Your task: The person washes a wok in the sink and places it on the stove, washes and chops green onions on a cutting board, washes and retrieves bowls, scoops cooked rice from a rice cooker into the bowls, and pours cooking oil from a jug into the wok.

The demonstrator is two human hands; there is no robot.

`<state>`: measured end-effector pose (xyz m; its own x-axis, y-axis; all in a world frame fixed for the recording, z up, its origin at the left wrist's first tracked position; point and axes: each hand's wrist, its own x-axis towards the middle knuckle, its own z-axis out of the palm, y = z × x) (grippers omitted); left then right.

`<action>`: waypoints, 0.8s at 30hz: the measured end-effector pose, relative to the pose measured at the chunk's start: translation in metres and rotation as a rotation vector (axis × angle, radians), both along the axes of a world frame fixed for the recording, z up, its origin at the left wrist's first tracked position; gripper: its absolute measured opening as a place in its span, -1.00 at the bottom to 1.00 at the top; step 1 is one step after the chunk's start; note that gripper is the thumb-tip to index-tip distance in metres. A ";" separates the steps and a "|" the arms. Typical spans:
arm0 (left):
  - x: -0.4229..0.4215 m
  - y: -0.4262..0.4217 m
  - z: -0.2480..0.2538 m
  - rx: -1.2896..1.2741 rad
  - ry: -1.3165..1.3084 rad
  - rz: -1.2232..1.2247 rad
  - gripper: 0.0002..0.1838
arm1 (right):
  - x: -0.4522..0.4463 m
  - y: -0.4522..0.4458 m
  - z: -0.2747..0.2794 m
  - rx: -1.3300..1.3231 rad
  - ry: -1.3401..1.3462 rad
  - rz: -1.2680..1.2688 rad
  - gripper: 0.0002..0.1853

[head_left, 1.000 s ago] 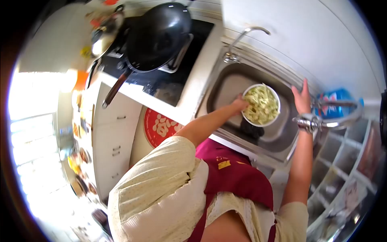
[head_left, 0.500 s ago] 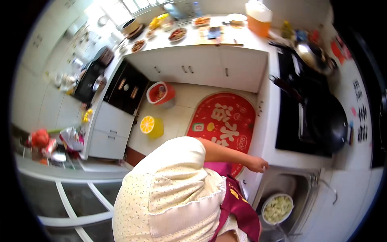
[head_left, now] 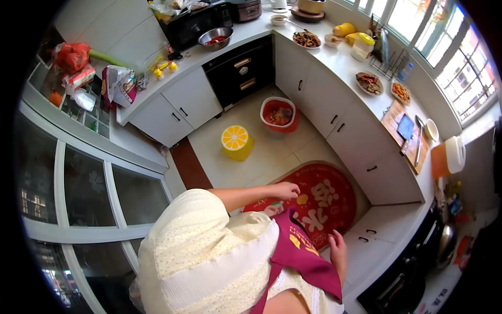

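My left hand [head_left: 285,191] hangs in front of my body above the red floor mat [head_left: 334,191]. Its fingers are loosely bent, and nothing shows in them. To the right, beside the apron's edge, my right hand [head_left: 338,246] is raised with its fingers apart and holds nothing. A maroon apron [head_left: 300,251] covers the front of my cream patterned clothes. Nearest ahead on the floor are a yellow stool [head_left: 238,152] with a lemon-slice top and a red bin [head_left: 277,125] with a white rim and scraps inside.
On the right counter lie a cutting board [head_left: 413,157] with a cleaver [head_left: 405,128], and plates of food [head_left: 369,83]. A metal bowl [head_left: 215,37] sits on the left counter. Glass-paned door frames [head_left: 110,209] border the left; the dark stove [head_left: 402,267] is lower right.
My view has swung left, so the sink with its bowl of cut vegetables is out of sight. My left hand has left the sink edge; my right hand has come into view.
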<state>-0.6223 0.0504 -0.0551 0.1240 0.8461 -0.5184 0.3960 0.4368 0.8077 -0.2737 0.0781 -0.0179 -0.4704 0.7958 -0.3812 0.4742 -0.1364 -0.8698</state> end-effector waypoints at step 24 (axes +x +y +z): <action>-0.196 -0.048 -0.063 -0.372 -0.209 1.493 -0.70 | -0.289 0.448 -0.101 0.023 -0.400 0.621 -0.58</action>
<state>-0.8187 0.0025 -0.1179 -0.5901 0.0955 -0.8017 -0.6681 0.4998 0.5513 -0.5624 0.5264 -0.1190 -0.6652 0.4377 -0.6049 0.7397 0.2766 -0.6134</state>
